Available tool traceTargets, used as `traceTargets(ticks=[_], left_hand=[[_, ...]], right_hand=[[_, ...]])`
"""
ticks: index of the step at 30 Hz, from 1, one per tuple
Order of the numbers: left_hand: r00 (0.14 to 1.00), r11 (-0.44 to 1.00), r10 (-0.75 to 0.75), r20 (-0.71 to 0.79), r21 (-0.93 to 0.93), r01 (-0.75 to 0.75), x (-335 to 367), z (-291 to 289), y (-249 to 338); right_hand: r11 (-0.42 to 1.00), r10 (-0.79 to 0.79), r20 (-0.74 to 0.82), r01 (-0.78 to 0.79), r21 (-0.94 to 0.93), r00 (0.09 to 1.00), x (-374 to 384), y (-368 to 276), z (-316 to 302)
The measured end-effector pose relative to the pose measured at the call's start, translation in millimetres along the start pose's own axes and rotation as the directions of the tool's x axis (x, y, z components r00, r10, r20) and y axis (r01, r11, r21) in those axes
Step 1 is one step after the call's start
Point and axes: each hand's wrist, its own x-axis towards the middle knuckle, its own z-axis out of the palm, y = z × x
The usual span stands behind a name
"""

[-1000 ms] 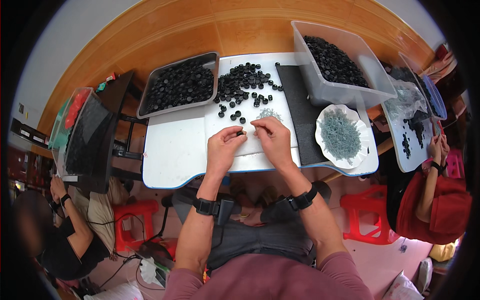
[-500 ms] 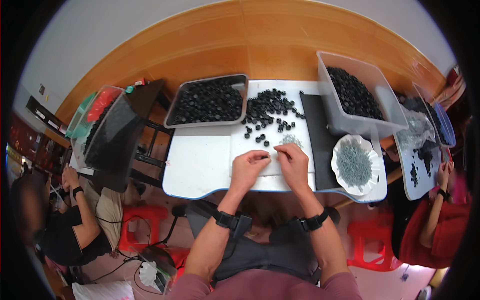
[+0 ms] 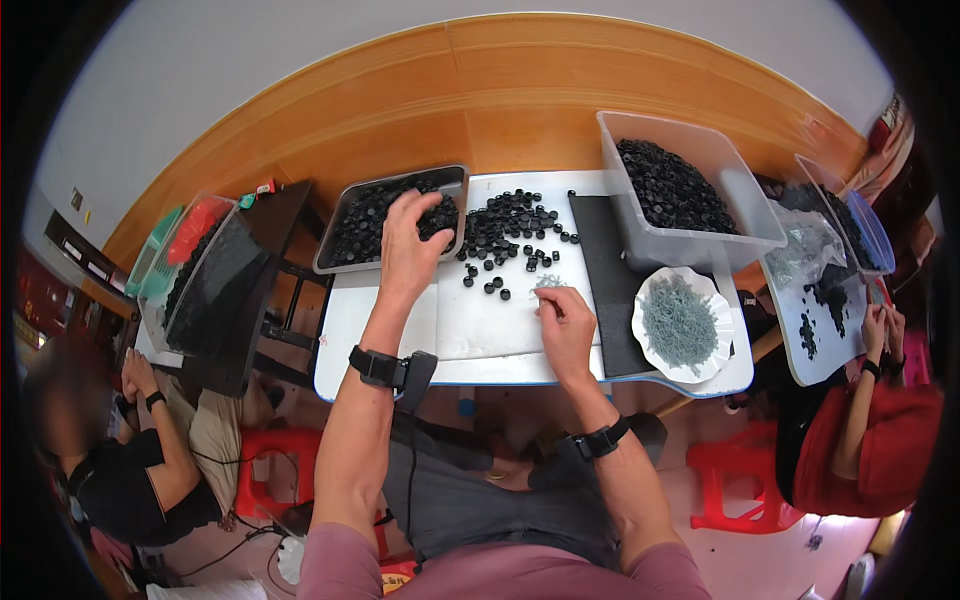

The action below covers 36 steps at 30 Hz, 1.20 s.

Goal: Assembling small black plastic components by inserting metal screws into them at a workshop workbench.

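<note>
My left hand (image 3: 408, 245) is raised over the near right part of a shallow metal tray (image 3: 463, 205) full of small round black parts. Its fingers are spread, and nothing shows between them. Over the white work surface (image 3: 480, 335), my right hand (image 3: 568, 325) has thumb and fingertips pinched together; whatever they hold is too small to make out. Just beyond those fingertips lies a small pile of thin grey-green pins (image 3: 549, 282). Loose black parts (image 3: 510, 228) are scattered between the tray and that pile.
At the right, a white scalloped dish (image 3: 722, 335) of grey-green pins stands beside a black mat (image 3: 612, 300). Behind it rises a clear plastic bin (image 3: 690, 243) of black parts. People sit at tables on both sides, near red stools (image 3: 735, 480). A wooden panel (image 3: 520, 90) backs the table.
My left hand has left my right hand's side, moved up and left to the tray, and opened. My right hand stays pinched near the pins. The view has shifted slightly.
</note>
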Motion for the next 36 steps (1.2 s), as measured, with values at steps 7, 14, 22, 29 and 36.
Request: traceTargets(ticks=[7,14,22,29,36], left_hand=[[0.912,0.978,-0.156,0.379,-0.069,0.196,-79,52,4],[0.979,0.999,-0.051,0.195,-0.001,0.053,-106,76,-1],[0.983,0.996,-0.026,0.181,-0.078,0.041,-113,73,1],[0.975,0.999,-0.015,0.223,-0.044,0.025,-112,70,8],[0.976,0.997,-0.015,0.217,-0.068,0.031,-112,69,9]], right_hand=[[0.999,0.03,-0.207,-0.037,-0.031,0.978,0,4,-5],[0.998,0.061,-0.233,-0.059,0.015,0.97,5,10,-7],[0.931,-0.064,0.061,0.081,-0.356,0.996,34,8,-40],[0.797,-0.143,0.364,0.325,-0.51,0.92,46,6,-28],[0.744,-0.217,0.437,0.437,-0.506,0.873,44,11,-27]])
